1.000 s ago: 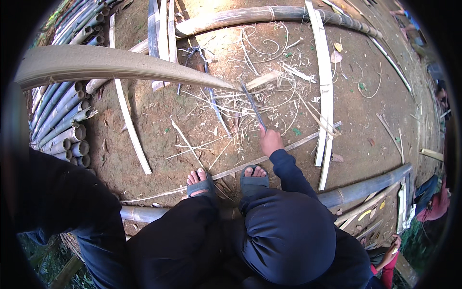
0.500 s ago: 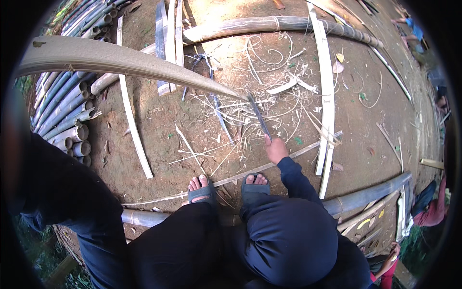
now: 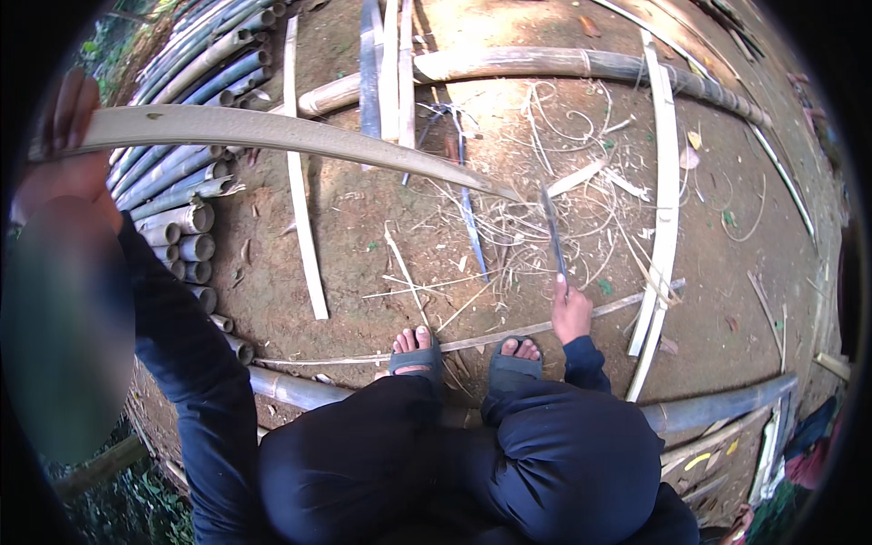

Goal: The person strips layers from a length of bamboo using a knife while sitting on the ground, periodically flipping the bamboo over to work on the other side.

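Note:
A long pale split bamboo strip [image 3: 300,136] slants from the far left down toward the middle, narrowing to its far tip. My left hand [image 3: 68,136] is closed around its near end, fingers over the top edge, at the left rim of the view. My right hand [image 3: 570,311] grips the handle of a long, narrow, dark-bladed knife [image 3: 552,227] in front of my right foot. The blade points away from me, and its tip is just to the right of the strip's tip. Whether they touch I cannot tell.
Curled bamboo shavings [image 3: 545,218] litter the ground beyond my feet. A thick bamboo pole [image 3: 527,62] lies across the far side, another pole [image 3: 708,406] by my knees. Stacked bamboo culms [image 3: 191,218] fill the left. Pale split strips [image 3: 668,173] lie on the right.
The view has shifted, bringing my left hand into sight on the strip's end. The knife blade has moved slightly right from the strip's tip and stands more upright in the picture.

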Tool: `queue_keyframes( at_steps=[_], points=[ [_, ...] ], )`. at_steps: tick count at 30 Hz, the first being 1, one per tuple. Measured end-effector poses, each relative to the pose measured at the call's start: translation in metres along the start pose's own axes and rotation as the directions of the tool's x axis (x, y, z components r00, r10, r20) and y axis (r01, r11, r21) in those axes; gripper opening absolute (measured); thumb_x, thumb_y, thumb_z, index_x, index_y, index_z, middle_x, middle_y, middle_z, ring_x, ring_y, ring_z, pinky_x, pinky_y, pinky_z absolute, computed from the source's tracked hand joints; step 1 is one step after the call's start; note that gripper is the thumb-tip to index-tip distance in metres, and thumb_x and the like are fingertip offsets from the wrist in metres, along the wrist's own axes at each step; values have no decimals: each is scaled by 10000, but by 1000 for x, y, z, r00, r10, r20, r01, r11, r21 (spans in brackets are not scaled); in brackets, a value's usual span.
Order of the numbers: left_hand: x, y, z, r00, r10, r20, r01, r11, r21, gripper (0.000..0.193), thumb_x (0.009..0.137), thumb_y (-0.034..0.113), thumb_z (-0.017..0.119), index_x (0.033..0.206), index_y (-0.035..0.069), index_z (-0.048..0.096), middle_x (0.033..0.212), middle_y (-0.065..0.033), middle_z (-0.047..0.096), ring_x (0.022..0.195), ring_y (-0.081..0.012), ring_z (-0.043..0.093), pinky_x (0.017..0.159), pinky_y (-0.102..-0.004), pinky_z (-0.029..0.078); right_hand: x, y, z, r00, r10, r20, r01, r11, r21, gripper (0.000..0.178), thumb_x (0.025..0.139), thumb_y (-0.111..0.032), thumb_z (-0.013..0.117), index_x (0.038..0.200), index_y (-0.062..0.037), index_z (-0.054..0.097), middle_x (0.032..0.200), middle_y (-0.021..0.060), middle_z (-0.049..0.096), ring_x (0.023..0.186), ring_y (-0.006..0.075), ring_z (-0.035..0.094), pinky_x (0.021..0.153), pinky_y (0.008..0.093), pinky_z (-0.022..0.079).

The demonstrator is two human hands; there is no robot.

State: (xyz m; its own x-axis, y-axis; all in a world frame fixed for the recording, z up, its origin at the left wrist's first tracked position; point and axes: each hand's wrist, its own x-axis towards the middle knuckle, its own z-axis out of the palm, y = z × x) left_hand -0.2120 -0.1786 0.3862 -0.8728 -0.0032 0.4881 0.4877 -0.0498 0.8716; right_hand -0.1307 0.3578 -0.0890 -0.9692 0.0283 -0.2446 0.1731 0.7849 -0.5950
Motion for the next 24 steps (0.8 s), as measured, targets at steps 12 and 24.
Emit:
queue_keyframes(
  at_steps=[12, 24],
  points=[
    [-57, 31, 127, 976, 210, -48, -215, 964, -159, 212, 818, 254, 552, 751, 109, 413, 532, 32, 309, 442, -88, 282, 445, -238, 250, -20, -203, -80, 775, -631, 32, 573, 723, 385, 198, 951, -182, 588, 960, 15, 608, 688, 195, 626, 580, 369, 633, 522, 442, 496],
    [-102, 53, 207, 888, 280, -364, -313, 949, -35, 416, 1002, 477, 444, 761, 141, 407, 544, 14, 330, 445, -92, 290, 428, -258, 216, -54, -317, -236, 548, -660, 514, 747, 662, 54, 199, 923, -122, 603, 1003, 58, 572, 743, 196, 616, 647, 397, 632, 587, 466, 516]
  ],
)
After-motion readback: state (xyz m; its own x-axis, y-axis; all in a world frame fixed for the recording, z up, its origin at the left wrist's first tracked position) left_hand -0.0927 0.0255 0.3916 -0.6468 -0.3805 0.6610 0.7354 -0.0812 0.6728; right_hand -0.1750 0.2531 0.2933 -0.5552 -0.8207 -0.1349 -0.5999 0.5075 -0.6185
